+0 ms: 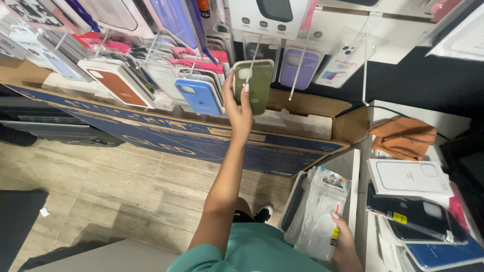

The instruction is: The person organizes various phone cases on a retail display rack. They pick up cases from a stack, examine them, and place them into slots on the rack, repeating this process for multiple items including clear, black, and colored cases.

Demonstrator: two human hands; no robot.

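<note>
My left hand (238,108) is stretched up to the display wall and grips an olive-green phone case (256,83) that hangs on a metal hook (253,53). A blue phone case (199,95) hangs just to its left and a purple one (298,68) to its right. My right hand (344,245) is low at the right, holding a stack of clear plastic-bagged phone cases (317,214) upright against the white counter's edge (353,189).
Rows of packaged phone cases on hooks cover the wall, among them a brown one (120,85). A long blue cardboard box (166,138) lies below them. On the counter lie a white box (408,177), a black case (411,214), a dark blue case (443,254) and an orange cloth (403,137).
</note>
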